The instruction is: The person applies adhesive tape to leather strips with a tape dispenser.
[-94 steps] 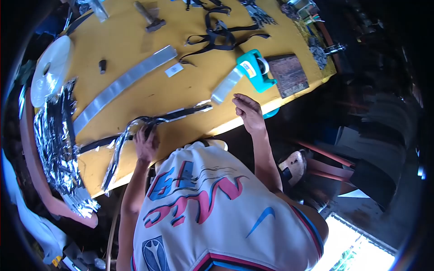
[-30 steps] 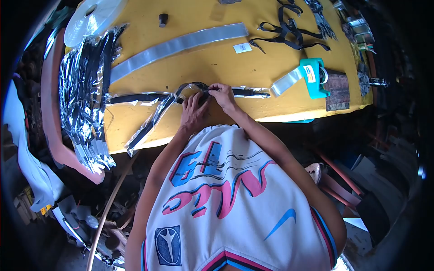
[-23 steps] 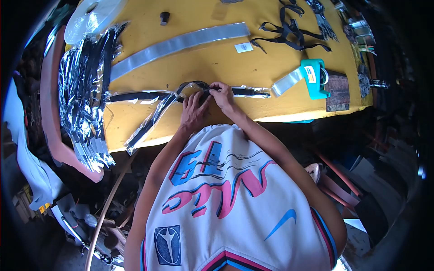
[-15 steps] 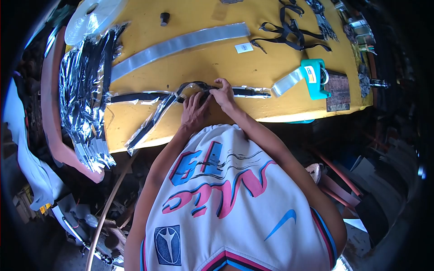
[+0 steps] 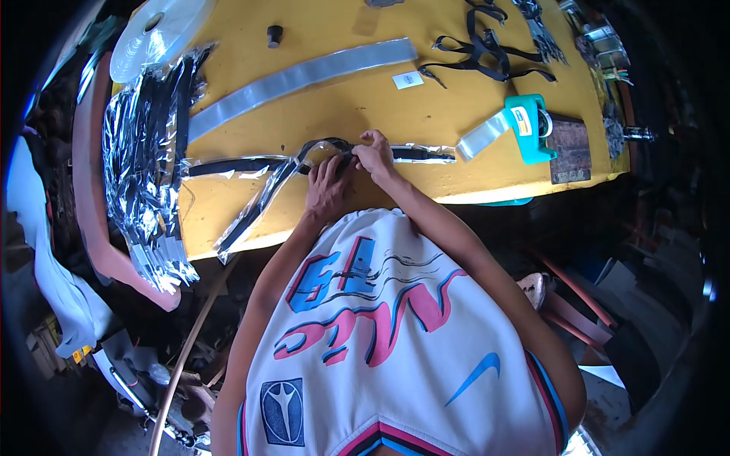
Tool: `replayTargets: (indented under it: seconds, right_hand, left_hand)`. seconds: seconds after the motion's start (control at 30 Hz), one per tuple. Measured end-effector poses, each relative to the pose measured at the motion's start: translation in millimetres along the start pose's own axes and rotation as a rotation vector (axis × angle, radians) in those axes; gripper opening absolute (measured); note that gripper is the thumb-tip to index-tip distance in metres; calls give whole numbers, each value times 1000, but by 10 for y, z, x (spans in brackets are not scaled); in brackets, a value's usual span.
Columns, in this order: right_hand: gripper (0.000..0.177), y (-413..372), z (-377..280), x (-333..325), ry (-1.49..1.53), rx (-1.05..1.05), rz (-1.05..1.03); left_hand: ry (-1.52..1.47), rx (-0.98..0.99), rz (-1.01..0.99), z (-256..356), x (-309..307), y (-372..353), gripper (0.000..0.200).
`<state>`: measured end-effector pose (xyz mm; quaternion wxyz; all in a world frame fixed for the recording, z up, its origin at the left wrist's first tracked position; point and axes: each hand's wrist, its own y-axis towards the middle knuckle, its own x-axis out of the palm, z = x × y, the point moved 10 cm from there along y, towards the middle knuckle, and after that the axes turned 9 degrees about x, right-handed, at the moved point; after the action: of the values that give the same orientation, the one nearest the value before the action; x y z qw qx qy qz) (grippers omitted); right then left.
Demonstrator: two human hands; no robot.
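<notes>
A black strap in a clear plastic sleeve [image 5: 242, 166] lies across the yellow tabletop [image 5: 319, 114], with one part looping up and over and its end slanting down toward the near edge. My left hand [image 5: 329, 185] has its fingers curled on the loop, close beside my right hand. With thumb and fingers, my right hand [image 5: 373, 156] pinches the strap at the top of the loop; the exact spot is hidden under the fingers. Right of the hands, the strap's sleeved end runs toward a teal tape dispenser [image 5: 531, 140], from which a wide strip of clear tape sticks out.
A thick pile of plastic-wrapped black straps [image 5: 144, 171] covers the table's left end, below a big roll of clear plastic [image 5: 137, 47]. Further back lie a long flat plastic strip [image 5: 304, 80], a white label [image 5: 407, 80], a small dark cap [image 5: 274, 36] and loose black straps [image 5: 487, 57].
Both hands stay at the same spot on the strap, with only slight finger movement. The whole view has shifted a little.
</notes>
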<state>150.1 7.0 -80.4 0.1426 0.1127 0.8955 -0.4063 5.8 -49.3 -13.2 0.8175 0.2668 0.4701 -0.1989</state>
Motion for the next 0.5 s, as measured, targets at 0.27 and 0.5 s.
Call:
replayTargets:
  seconds: [0.27, 0.5]
  right_hand:
    - [21, 191, 20, 54, 195, -18, -69]
    - [26, -58, -105, -617, 382, -65, -178]
  left_hand:
    - [68, 4, 42, 87, -94, 59, 67]
    - [166, 58, -141, 58, 239, 222, 58]
